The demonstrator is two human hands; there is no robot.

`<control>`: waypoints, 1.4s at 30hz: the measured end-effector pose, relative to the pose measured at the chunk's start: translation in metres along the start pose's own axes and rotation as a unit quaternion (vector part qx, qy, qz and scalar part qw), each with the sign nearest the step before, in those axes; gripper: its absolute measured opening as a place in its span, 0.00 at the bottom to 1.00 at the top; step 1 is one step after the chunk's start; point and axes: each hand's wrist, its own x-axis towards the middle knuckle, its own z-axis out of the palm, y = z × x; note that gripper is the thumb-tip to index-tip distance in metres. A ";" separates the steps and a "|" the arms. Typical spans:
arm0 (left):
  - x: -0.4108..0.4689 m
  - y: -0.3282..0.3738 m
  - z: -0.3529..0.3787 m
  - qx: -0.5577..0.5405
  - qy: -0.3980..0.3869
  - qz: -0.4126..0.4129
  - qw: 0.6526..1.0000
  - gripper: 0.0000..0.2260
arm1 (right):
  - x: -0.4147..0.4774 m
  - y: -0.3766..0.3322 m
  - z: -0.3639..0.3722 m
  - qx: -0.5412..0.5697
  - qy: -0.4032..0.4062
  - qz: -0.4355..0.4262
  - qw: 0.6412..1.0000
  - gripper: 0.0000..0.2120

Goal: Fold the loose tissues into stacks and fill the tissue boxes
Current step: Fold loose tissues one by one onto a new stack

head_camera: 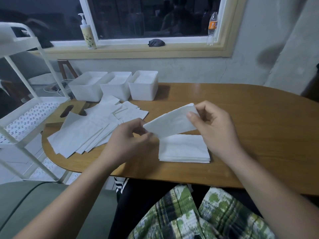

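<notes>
Tissue (pixel 170 122), one folded white sheet, is held in the air between a seated person's two hands, just above a neat stack of folded tissues (pixel 183 150) lying on the wooden tabletop (pixel 250 118). The left hand (pixel 131 140) pinches the sheet's lower left corner between thumb and fingertips. The right hand (pixel 214 128) grips its upper right end, thumb on the near face and fingers curled behind. The sheet slants upward from left to right, and its lower edge hangs close over the stack's far side without clearly touching it.

Left of the hands, loose tissues (pixel 89 130) lie fanned out and overlapping across the tabletop — too many layers to count. They partly cover one wooden lid (pixel 69 109) with a dark oval slot.

Three white tissue boxes stand open in a row at the far left of the tabletop: one on the left (pixel 87 87), one in the middle (pixel 115 86) and one on the right (pixel 144 85), just beside each other. Something white shows inside each.

Two bottles stand on the windowsill behind — a pump bottle (pixel 88 33) with a flower print, and a clear plastic bottle (pixel 212 26) whose orange label is too small to read. One dark cloth (pixel 156 43) lies between them. A white perforated cart (pixel 25 109) stands beside the tabletop's left end.
</notes>
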 end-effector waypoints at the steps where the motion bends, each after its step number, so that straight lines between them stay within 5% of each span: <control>1: -0.001 0.000 -0.001 -0.039 -0.003 -0.006 0.999 0.07 | -0.001 0.003 -0.002 0.001 0.004 0.003 1.000 0.06; 5: 0.001 0.005 0.000 -0.153 -0.031 -0.023 0.987 0.07 | -0.008 0.012 -0.013 -0.017 0.014 0.007 1.000 0.10; 12: 0.010 0.009 0.010 -0.193 -0.081 -0.086 0.974 0.07 | -0.024 0.030 -0.024 -0.023 0.026 0.049 0.998 0.10; 17: 0.013 0.003 0.020 -0.143 -0.096 -0.121 0.978 0.07 | -0.037 0.045 -0.023 -0.043 0.002 0.108 0.993 0.05; 31: 0.028 0.002 0.030 0.114 -0.139 -0.143 0.973 0.07 | -0.045 0.047 -0.019 -0.198 -0.012 0.148 0.969 0.11; 38: 0.043 -0.010 0.024 0.108 -0.073 -0.049 0.990 0.04 | -0.045 0.048 -0.026 -0.207 0.012 0.138 0.968 0.08; 42: 0.052 -0.003 0.027 0.107 -0.136 -0.026 0.985 0.11 | -0.048 0.046 -0.022 -0.222 -0.020 0.110 0.969 0.09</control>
